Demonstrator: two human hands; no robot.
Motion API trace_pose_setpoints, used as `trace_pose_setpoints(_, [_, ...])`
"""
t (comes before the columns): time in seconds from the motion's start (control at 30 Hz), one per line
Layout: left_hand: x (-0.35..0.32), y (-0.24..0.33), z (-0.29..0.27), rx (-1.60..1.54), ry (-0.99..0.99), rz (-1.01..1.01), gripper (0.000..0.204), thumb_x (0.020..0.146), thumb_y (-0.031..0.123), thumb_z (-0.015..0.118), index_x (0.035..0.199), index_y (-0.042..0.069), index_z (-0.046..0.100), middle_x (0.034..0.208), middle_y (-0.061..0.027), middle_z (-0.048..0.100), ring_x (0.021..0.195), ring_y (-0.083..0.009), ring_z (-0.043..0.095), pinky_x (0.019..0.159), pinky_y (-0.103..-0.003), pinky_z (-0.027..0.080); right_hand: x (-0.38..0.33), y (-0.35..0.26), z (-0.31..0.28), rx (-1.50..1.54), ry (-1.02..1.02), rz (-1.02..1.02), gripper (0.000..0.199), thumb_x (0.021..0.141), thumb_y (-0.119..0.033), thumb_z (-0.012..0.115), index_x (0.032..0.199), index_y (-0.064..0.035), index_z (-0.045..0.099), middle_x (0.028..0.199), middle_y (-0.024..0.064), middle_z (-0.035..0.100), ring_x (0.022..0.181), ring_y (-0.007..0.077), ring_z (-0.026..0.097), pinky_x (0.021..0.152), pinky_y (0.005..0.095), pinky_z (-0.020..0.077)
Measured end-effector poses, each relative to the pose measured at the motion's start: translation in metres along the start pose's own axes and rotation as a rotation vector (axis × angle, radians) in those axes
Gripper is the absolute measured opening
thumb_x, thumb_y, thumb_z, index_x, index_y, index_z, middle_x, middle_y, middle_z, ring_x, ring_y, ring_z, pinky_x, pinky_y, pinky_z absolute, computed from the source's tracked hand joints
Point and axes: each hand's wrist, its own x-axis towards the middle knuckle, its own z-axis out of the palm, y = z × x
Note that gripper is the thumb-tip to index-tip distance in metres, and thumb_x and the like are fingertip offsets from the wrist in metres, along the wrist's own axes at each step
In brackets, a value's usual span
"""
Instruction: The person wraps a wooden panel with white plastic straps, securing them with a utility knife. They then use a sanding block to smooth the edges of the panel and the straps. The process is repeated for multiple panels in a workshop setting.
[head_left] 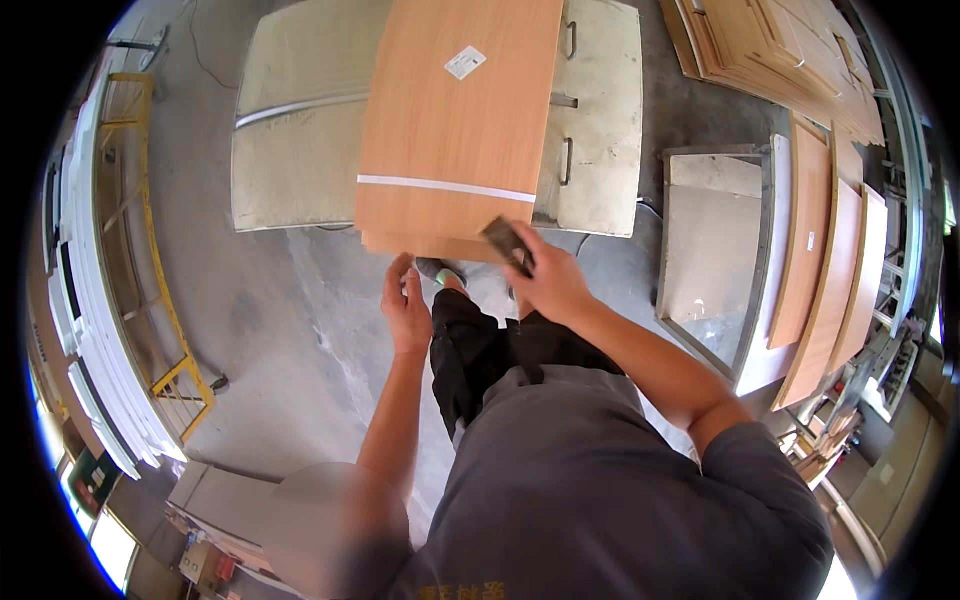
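Note:
A stack of wood-grain panels [450, 130] lies in front of me, with a white strap [445, 186] across it and a white label [465, 63] on top. The end of the top panel nearest me is smeared by motion. My right hand [550, 275] is closed around a dark rectangular block, like a sanding block [507, 246], at the near right corner of the panels. By the near left corner, my left hand [407, 312] is raised with thumb and fingers apart, holding nothing. Its fingertips are close to the panel edge; whether they touch it I cannot tell.
Under the panels is a pale worktable [300, 150] with dark handles. On the left stands a yellow metal frame rack [150, 220] beside long white profiles [105, 330]. To the right are a metal-framed cart [710, 240], leaning wood panels [810, 250] and a board stack [780, 50].

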Motion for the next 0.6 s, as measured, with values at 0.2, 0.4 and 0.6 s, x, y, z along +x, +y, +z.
trace_pose_setpoints(0.2, [0.107, 0.044, 0.033, 0.637, -0.299, 0.585, 0.070, 0.094, 0.015, 0.064, 0.154, 0.001, 0.030, 0.160, -0.0245, 0.029, 0.149, -0.0415, 0.027, 0.122, -0.051, 0.023, 0.029, 0.015, -0.024, 0.119, 0.210, 0.319, 0.080, 0.085, -0.028, 0.068, 0.156, -0.0167, 0.032, 0.089, 0.0252, 0.070, 0.086, 0.0450, 0.068, 0.077, 0.0495, 0.0537])
trace_pose_setpoints(0.4, [0.273, 0.063, 0.092, 0.869, -0.245, 0.779, 0.070, 0.094, 0.028, 0.064, 0.152, 0.001, 0.035, 0.160, -0.0206, 0.031, 0.150, -0.0359, 0.028, 0.123, -0.052, 0.021, 0.034, -0.001, 0.014, 0.052, 0.242, 0.499, 0.086, 0.084, -0.026, 0.069, 0.159, -0.0197, 0.028, 0.078, 0.0210, 0.068, 0.072, 0.0417, 0.066, 0.068, 0.0484, 0.0523])
trace_pose_setpoints(0.6, [0.377, 0.098, 0.146, 0.828, -0.207, 0.933, 0.063, 0.098, 0.037, 0.056, 0.149, 0.006, 0.040, 0.160, -0.0137, 0.035, 0.150, -0.0310, 0.027, 0.124, -0.051, 0.018, 0.033, -0.021, 0.039, 0.165, 0.502, 0.582, 0.076, 0.086, -0.027, 0.070, 0.155, -0.0195, 0.039, 0.067, 0.0165, 0.064, 0.060, 0.0362, 0.064, 0.061, 0.0437, 0.0510])
